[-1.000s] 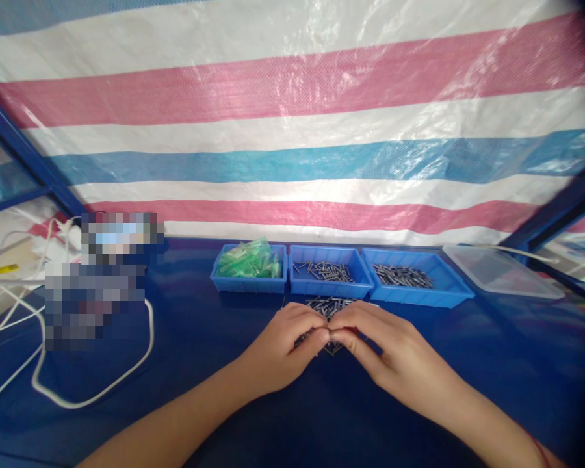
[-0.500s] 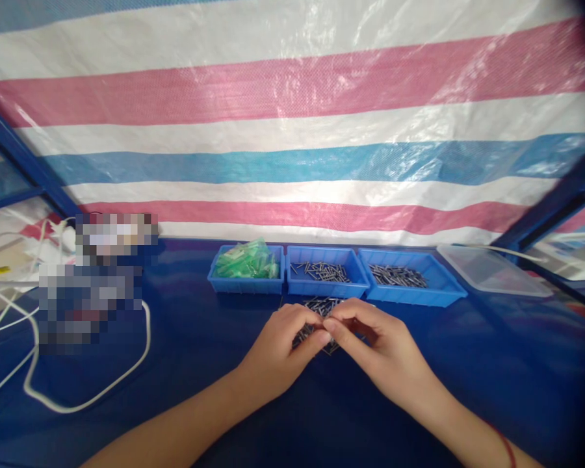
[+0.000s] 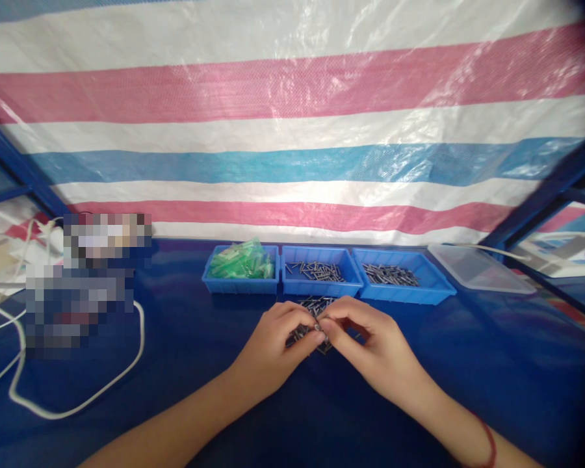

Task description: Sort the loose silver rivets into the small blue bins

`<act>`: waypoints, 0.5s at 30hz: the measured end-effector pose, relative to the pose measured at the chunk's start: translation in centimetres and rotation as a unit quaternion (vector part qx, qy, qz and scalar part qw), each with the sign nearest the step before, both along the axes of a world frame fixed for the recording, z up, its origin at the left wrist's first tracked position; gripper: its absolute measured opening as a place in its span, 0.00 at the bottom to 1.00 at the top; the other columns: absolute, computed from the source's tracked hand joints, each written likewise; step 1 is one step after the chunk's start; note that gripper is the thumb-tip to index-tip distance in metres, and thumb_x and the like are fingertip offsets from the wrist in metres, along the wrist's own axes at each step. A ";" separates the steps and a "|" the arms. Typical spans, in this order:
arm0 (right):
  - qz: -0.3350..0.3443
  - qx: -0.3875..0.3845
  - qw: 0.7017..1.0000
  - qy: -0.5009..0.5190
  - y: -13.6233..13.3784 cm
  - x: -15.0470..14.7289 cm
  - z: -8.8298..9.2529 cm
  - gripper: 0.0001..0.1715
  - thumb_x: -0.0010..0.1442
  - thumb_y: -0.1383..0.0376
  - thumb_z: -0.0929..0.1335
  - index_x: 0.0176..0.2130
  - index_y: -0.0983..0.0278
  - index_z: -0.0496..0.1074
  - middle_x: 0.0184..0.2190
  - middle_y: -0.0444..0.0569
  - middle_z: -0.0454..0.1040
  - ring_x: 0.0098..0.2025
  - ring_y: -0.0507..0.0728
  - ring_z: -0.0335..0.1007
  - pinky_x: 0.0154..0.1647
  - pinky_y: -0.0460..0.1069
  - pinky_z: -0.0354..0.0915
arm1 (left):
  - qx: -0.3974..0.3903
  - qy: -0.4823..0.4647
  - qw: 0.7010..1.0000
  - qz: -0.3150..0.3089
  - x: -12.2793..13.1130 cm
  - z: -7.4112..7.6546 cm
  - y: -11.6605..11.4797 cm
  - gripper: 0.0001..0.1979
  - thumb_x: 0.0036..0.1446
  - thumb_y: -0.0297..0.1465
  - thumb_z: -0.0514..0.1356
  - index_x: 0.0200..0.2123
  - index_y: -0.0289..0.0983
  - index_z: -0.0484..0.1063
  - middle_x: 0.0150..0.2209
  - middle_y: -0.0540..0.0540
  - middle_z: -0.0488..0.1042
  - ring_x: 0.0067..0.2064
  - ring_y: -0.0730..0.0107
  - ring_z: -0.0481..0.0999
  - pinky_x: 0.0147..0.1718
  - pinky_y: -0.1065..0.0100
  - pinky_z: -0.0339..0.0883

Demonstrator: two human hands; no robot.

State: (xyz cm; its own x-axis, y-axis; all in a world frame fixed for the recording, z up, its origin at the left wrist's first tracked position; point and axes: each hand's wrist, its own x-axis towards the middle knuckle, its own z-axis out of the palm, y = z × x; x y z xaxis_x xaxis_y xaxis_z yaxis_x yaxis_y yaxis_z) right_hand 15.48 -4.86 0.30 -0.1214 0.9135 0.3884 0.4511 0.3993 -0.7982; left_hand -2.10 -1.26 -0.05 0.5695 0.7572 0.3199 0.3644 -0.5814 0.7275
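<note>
Left hand and right hand pinching together one small metal pin; loose pile beneath, unsorted; far middle tray only partly filled.

Three blue bins are sitting in one row on the worktop: left bin holding green pieces, too many to count; middle bin and right bin holding metal pins, uncountable. One loose pile of pins is lying before them. One clear lid is lying rightward. One white cable is looping leftward. Two hands are showing: left hand, right hand.
</note>
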 end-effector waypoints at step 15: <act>0.028 -0.018 0.997 -0.071 1.2 1.7 0.5 0.10 0.62 0.62 0.62 0.33 0.63 0.69 0.25 0.44 0.67 0.25 0.51 0.63 0.25 0.45 0.61 | 0.025 -0.001 0.998 0.052 -0.4 0.1 0.4 0.05 0.60 0.32 0.57 0.38 0.39 0.69 0.39 0.47 0.73 0.43 0.65 0.72 0.45 0.65 0.64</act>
